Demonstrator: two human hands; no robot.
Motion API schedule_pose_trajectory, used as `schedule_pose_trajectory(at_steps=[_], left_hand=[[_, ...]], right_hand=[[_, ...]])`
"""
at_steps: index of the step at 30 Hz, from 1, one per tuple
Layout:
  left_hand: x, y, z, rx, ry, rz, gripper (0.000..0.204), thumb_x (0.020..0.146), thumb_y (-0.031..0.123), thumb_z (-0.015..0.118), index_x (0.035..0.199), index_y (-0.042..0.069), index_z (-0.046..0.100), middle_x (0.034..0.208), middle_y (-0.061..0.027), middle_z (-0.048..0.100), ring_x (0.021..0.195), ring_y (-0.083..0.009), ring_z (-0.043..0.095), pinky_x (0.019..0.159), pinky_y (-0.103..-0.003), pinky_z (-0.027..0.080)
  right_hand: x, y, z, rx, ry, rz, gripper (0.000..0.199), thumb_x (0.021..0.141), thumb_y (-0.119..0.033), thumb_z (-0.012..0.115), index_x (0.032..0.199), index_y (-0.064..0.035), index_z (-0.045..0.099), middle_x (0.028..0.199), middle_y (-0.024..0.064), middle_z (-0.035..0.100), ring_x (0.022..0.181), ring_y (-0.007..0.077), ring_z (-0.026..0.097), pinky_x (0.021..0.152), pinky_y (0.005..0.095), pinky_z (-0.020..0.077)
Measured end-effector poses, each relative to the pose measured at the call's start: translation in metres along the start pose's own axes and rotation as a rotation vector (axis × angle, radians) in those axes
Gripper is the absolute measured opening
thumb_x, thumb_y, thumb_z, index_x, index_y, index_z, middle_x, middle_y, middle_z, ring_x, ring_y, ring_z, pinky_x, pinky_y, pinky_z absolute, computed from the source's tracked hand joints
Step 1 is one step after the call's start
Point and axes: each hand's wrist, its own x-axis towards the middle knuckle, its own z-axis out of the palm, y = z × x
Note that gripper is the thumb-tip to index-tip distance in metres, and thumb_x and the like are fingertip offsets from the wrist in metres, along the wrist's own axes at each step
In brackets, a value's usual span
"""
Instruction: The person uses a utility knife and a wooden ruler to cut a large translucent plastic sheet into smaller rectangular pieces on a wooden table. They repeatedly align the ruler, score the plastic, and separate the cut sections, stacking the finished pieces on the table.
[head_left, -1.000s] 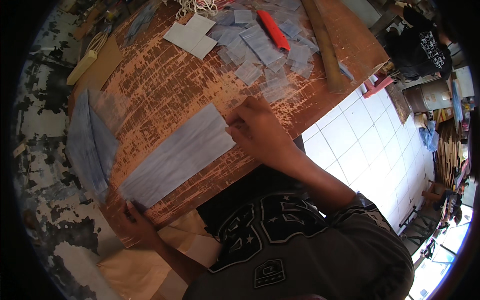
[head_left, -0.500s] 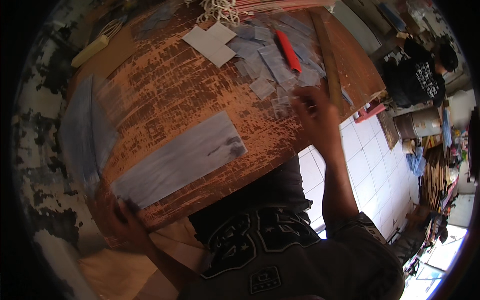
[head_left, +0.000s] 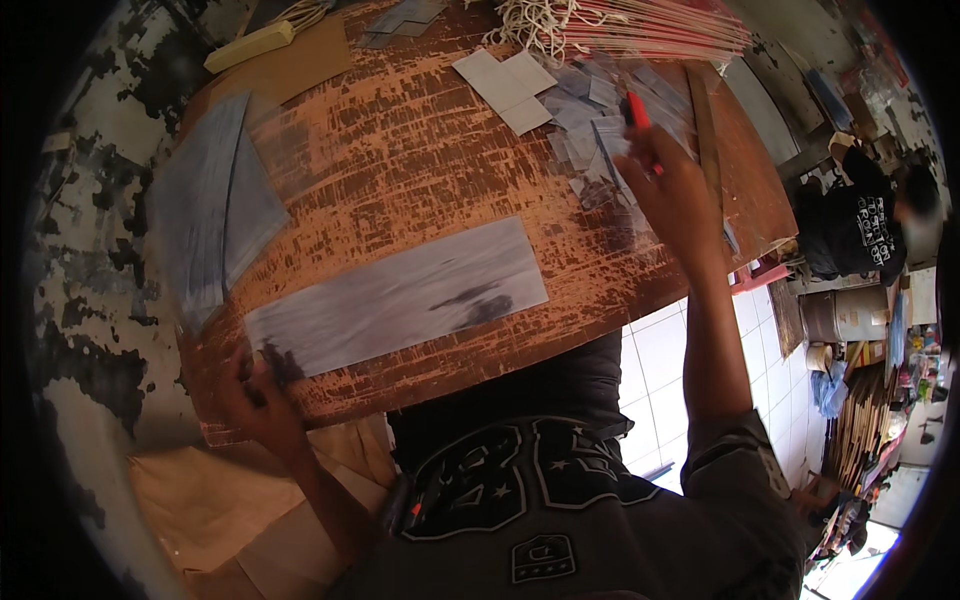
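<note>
A long glossy grey sheet strip lies flat near the table's front edge, dark smudges at both ends. My left hand rests by its lower left corner at the table edge, fingers loosely bent and apart, holding nothing that I can see. Over toward the right, my right hand has its fingers closed around a red cutter knife, whose upper end sticks out above them. Beneath it spread small translucent plastic pieces, some overlapping.
Bluish plastic sheets lie at the table's left. White cards, white cords and red sticks lie farther back. A wooden strip borders the plastic pieces. Another person sits at the far right.
My right hand has moved up from beside the plastic pieces and taken hold of the red cutter knife. My left hand stays at the strip's corner. The whole view has shifted.
</note>
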Motion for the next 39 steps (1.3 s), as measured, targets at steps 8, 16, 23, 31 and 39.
schedule_pose_trajectory(at_steps=[8, 16, 23, 31, 39], left_hand=[[-0.006, 0.016, -0.001, -0.169, 0.021, 0.037, 0.029, 0.105, 0.017, 0.069, 0.129, 0.001, 0.07, 0.127, -0.0104, 0.069, 0.115, -0.0251, 0.063, 0.101, -0.038, 0.049], [-0.019, 0.075, 0.012, -0.226, -0.227, 0.289, 0.026, 0.099, 0.011, 0.073, 0.123, 0.001, 0.072, 0.124, -0.0148, 0.072, 0.117, -0.032, 0.064, 0.103, -0.042, 0.049], [-0.011, 0.112, 0.028, -0.229, -0.425, 0.538, 0.032, 0.094, 0.018, 0.077, 0.123, 0.004, 0.073, 0.127, -0.011, 0.072, 0.116, -0.0306, 0.064, 0.104, -0.041, 0.043], [-0.006, 0.124, 0.047, -0.226, -0.489, 0.55, 0.033, 0.095, 0.02, 0.076, 0.124, 0.004, 0.072, 0.128, -0.0116, 0.072, 0.117, -0.0314, 0.063, 0.103, -0.043, 0.042], [-0.011, 0.136, 0.058, -0.188, -0.56, 0.535, 0.03, 0.096, 0.018, 0.075, 0.122, 0.004, 0.074, 0.127, -0.0133, 0.074, 0.118, -0.0329, 0.065, 0.106, -0.042, 0.045]], right_hand=[[0.15, 0.034, 0.115, -0.314, -0.056, -0.188, 0.07, 0.091, -0.049, 0.083, 0.14, -0.0051, 0.058, 0.11, 0.0235, 0.075, 0.107, 0.04, 0.073, 0.092, 0.0521, 0.0566], [0.179, 0.047, 0.148, -0.246, -0.035, -0.155, 0.089, 0.074, -0.045, 0.096, 0.144, -0.0033, 0.059, 0.109, 0.0206, 0.076, 0.104, 0.0383, 0.074, 0.094, 0.0483, 0.0567], [0.176, 0.027, 0.123, 0.252, -0.176, 0.09, 0.049, 0.09, -0.03, 0.083, 0.126, 0.0014, 0.07, 0.104, 0.0109, 0.075, 0.093, 0.0199, 0.071, 0.081, 0.0359, 0.0571], [0.047, -0.039, 0.041, 0.937, 0.0, 0.079, 0.057, 0.092, -0.007, 0.078, 0.14, 0.0102, 0.052, 0.115, 0.019, 0.071, 0.093, 0.021, 0.073, 0.069, 0.0306, 0.0615], [-0.041, -0.007, 0.019, 1.307, 0.119, 0.283, 0.065, 0.094, 0.0, 0.072, 0.151, 0.009, 0.043, 0.13, 0.0231, 0.068, 0.111, 0.0285, 0.074, 0.082, 0.0389, 0.0671]])
